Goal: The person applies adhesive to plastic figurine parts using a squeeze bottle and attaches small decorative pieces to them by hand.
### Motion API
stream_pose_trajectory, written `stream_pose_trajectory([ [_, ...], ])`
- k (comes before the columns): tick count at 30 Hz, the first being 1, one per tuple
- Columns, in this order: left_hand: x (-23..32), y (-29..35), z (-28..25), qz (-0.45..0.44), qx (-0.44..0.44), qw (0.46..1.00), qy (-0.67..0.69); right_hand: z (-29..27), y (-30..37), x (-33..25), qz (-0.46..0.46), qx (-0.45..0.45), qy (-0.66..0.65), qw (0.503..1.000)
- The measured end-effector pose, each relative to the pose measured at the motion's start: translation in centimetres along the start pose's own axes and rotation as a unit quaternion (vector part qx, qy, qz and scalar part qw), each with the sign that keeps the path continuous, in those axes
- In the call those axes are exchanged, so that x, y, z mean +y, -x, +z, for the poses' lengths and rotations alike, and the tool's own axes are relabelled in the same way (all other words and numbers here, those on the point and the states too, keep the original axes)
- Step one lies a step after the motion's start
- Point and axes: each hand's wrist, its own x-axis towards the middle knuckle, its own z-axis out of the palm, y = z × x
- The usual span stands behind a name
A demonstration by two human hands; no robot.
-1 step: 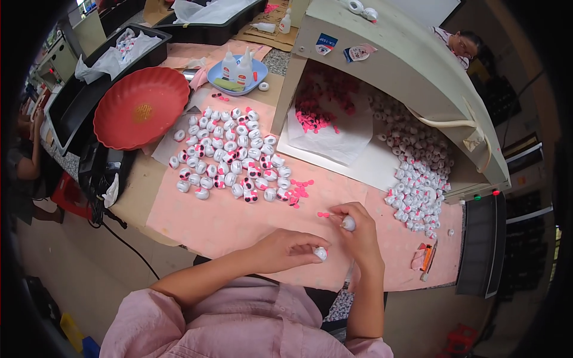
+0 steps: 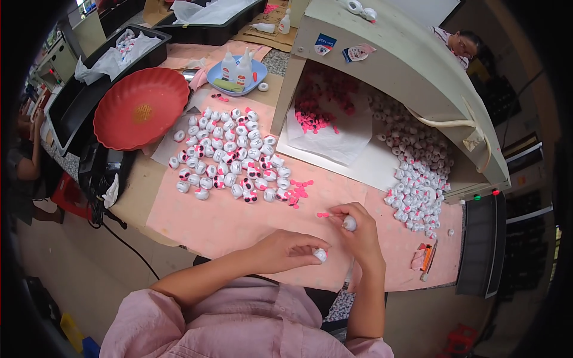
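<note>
My left hand pinches a small white rounded piece with a touch of pink between thumb and fingers, just above the pink cloth. In my right hand is a small white squeeze bottle, its rounded end showing in the palm. The right fingertips are beside a few flat pink pieces on the cloth; whether they touch them I cannot tell. Farther off lies a small pile of similar pink pieces. Left of it spread many white rounded pieces, several with pink and black parts attached.
A red scalloped tray and a blue dish with bottles stand at the far left. The grey open-fronted housing shelters more pink pieces and a heap of white ones. An orange tool lies at right.
</note>
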Motion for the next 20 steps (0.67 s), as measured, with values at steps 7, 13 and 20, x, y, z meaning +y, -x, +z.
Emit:
stream_pose_trajectory([
  [7,-0.3,-0.1,0.1,0.011,-0.008,1.000,-0.025,0.7,-1.1,-1.1,-0.052,-0.044,0.105,0.992],
  [13,0.7,-0.4,-0.3,-0.084,-0.024,0.996,0.030,0.6,-0.2,-0.1,0.036,-0.046,0.025,0.998],
  [20,-1.4,-0.6,-0.2,-0.054,0.113,0.975,0.182,0.8,4.5,-0.5,0.229,0.070,-0.442,0.864],
])
